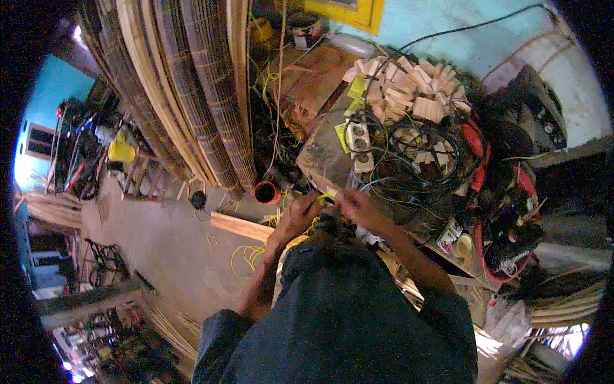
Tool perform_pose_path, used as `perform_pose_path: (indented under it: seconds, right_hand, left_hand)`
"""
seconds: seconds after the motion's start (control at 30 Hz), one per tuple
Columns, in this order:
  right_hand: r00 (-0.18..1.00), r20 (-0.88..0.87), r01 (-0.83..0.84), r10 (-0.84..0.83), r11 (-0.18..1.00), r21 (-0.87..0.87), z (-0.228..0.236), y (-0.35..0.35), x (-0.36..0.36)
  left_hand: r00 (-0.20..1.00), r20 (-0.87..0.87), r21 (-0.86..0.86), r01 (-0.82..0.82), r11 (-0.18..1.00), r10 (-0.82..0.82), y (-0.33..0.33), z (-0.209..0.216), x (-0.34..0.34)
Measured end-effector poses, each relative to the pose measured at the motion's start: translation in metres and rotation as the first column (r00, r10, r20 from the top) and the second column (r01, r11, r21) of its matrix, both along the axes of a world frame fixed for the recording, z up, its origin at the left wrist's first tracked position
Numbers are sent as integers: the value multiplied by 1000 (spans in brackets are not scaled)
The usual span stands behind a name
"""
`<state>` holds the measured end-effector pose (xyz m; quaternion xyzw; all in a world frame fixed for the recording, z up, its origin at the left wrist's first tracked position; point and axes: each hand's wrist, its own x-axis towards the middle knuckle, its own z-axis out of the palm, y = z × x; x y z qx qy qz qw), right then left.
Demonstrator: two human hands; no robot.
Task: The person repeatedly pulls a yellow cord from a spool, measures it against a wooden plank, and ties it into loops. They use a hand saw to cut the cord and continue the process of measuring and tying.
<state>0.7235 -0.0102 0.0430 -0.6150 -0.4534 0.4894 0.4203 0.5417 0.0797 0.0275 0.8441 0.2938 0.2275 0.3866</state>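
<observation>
My left hand (299,216) is closed with its fingertips on a thin yellow cord (326,194). Close to its right, my right hand (359,208) has its fingers bent round something small and pale at the cord's end; its kind is too blurred to make out. Both hands meet in front of my chest, near the front corner of a worn worktable (323,157). Loose loops of yellow cord (246,259) hang below my left forearm, beside a light wooden plank (240,225).
A pile of small wooden blocks (409,86), a white power strip (360,147) and coiled black cables (441,169) lie on the table. Rolled bamboo blinds (211,83) lean at the left. Near their foot stands an orange-rimmed container (267,192). A pale cup (463,245) sits right.
</observation>
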Motion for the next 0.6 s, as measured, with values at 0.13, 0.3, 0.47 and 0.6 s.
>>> perform_pose_path:
  seconds: [0.13, 0.3, 0.47, 0.6]
  right_hand:
    - [628, -647, 284, -433, 901, -328, 6, 20, 9]
    - [590, -685, 329, -427, 902, -279, 9, 39, -2]
    - [479, -677, 377, -559, 827, -417, 19, 45, 12]
    - [390, -721, 582, -573, 760, -289, 33, 49, 50]
  left_hand:
    - [987, -95, -252, -149, 956, 129, 4, -17, -26]
    - [974, 12, -165, -223, 961, 228, -1, -23, -18]
    - [1000, -19, -461, -31, 887, 24, 17, -17, -37]
    - [1000, 9, -486, -20, 874, 27, 20, -41, -63]
